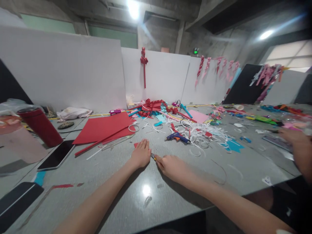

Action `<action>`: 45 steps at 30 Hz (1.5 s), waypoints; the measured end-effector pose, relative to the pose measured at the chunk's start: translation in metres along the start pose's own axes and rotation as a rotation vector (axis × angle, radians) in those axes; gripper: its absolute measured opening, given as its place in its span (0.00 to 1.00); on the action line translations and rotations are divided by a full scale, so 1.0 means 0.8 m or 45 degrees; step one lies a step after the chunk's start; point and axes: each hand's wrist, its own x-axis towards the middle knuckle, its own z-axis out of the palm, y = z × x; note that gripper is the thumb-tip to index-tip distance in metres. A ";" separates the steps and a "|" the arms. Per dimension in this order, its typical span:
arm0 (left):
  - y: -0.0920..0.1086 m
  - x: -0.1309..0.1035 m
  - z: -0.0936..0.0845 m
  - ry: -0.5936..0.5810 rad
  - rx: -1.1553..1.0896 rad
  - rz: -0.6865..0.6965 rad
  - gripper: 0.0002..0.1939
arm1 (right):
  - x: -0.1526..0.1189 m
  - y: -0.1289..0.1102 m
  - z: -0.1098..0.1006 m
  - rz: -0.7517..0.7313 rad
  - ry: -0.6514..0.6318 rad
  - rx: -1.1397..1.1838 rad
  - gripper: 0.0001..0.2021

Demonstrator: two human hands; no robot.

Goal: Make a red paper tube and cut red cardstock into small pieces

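My left hand [142, 154] lies flat on the grey table, its fingers stretched forward over a small piece of red paper [136, 145] that shows at the fingertips. Just to its right, my right hand [171, 166] is closed around a small cutter [153, 156] with a bit of yellow on it. The cutter's tip points at the side of my left hand. How much red paper lies under my left hand is hidden.
Red sheets [103, 128] and a red stick lie at the left, near a phone [57, 156] and a red bottle [41, 126]. A blue glue gun [179, 137] rests by white paper scraps [207, 130]. Another person's hand [292, 136] is at the right.
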 end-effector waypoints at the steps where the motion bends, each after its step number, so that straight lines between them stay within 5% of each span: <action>1: -0.001 0.000 0.000 0.006 0.005 0.006 0.33 | 0.001 0.000 0.000 -0.005 0.007 0.002 0.22; 8: -0.006 0.001 0.005 0.049 0.014 0.054 0.32 | -0.013 0.018 -0.002 -0.040 -0.003 -0.017 0.21; 14: -0.009 0.003 0.001 -0.005 -0.012 0.057 0.33 | 0.007 0.023 -0.010 -0.094 -0.013 -0.023 0.19; 21: -0.024 -0.008 -0.008 -0.053 -0.098 0.370 0.31 | -0.018 0.002 -0.004 -0.085 0.027 0.024 0.19; 27: -0.013 -0.025 -0.005 0.039 -0.007 0.154 0.32 | -0.035 -0.010 0.014 -0.008 0.071 -0.049 0.21; 45: -0.015 -0.021 -0.013 -0.102 -0.041 0.152 0.34 | -0.019 0.006 0.005 -0.062 0.062 -0.040 0.19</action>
